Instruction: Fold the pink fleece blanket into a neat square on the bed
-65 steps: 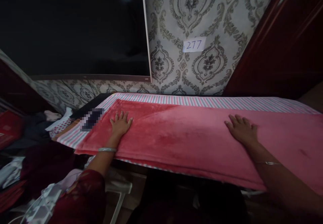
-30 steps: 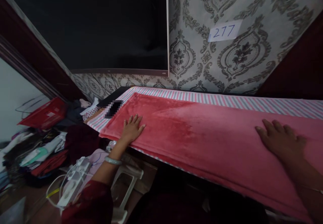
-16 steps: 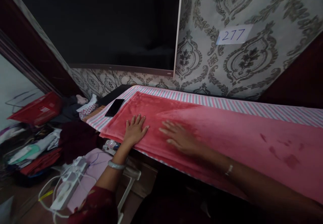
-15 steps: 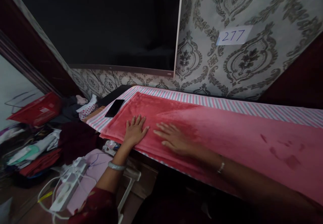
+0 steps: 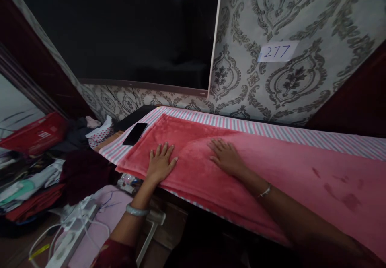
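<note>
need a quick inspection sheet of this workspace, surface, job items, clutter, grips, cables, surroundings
Surface: striped cloth spread over a dark top
Job's things: red blanket laid out on the cloth; darker patches toward its right end, cause unclear
Clutter: phone on the cloth by the blanket's left end; clothes and red bag at far left
Grips: left hand and right hand spread palm down on the blanket, holding nothing
Cables: white cables tangled about a power strip, lower left; thin dark ones below the TV
Surroundings: patterned wallpaper with a "277" label
</note>
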A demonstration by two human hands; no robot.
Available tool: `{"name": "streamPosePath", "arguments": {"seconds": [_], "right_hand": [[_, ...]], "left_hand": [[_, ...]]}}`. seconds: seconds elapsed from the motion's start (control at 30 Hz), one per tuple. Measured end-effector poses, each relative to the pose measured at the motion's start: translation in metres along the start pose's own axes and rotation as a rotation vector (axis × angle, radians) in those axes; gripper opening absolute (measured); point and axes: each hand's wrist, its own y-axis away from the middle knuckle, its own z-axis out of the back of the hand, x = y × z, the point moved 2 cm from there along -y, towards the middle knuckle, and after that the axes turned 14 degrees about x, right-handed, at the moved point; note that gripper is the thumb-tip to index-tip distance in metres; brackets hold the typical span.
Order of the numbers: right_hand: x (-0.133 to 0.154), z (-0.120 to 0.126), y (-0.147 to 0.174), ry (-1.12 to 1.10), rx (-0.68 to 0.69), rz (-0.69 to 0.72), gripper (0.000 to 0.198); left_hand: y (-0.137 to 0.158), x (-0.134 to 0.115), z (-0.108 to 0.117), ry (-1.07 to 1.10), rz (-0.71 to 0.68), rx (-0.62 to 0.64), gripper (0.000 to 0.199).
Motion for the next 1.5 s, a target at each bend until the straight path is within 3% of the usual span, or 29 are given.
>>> {"name": "streamPosePath", "arguments": {"seconds": [0.2, 0.33, 0.4, 0.53, 0.63, 0.7, 0.87, 0.97, 1.07, 1.17, 1.37, 1.5], "right_hand": [[-0.099, -0.003, 0.058, 0.066, -0.087, -0.368, 0.059], [-0.119, -0.002, 0.083, 0.055, -0.131, -0.525, 0.059], [-0.107, -0.004, 0.085, 0.050, -0.146, -0.460, 0.060], [-0.071, -0.015, 0.078, 0.061, -0.115, -0.161, 0.058], [-0.060, -0.023, 0.075, 0.060, -0.131, -0.074, 0.057], [-0.062, -0.027, 0.075, 0.056, -0.151, -0.067, 0.057], [-0.068, -0.034, 0.075, 0.060, -0.193, -0.064, 0.058], [-0.068, -0.036, 0.075, 0.065, -0.199, -0.058, 0.058], [-0.067, -0.037, 0.075, 0.067, -0.198, -0.064, 0.057], [-0.067, -0.037, 0.075, 0.067, -0.196, -0.068, 0.057], [-0.064, -0.035, 0.077, 0.049, -0.193, -0.071, 0.056], [-0.066, -0.033, 0.078, 0.030, -0.149, -0.073, 0.057]], "left_hand": [[-0.001, 0.001, 0.000, -0.027, 0.010, 0.012, 0.064], [0.000, -0.001, 0.002, -0.031, 0.013, 0.003, 0.064], [0.000, -0.002, 0.003, -0.032, 0.016, 0.005, 0.063], [0.000, -0.002, 0.008, -0.025, 0.038, 0.036, 0.062], [0.001, -0.013, 0.016, 0.026, 0.035, 0.059, 0.062], [0.001, -0.032, 0.021, 0.056, -0.082, 0.057, 0.061], [-0.016, -0.103, 0.025, 0.045, -0.600, 0.118, 0.063], [-0.040, -0.130, 0.022, 0.011, -0.702, 0.121, 0.063], [-0.061, -0.134, 0.016, -0.023, -0.680, 0.078, 0.060], [-0.072, -0.123, 0.014, -0.044, -0.602, 0.023, 0.059], [-0.082, -0.078, 0.020, 0.006, -0.105, -0.079, 0.060], [-0.088, -0.066, 0.020, 0.009, 0.021, -0.136, 0.060]]}}
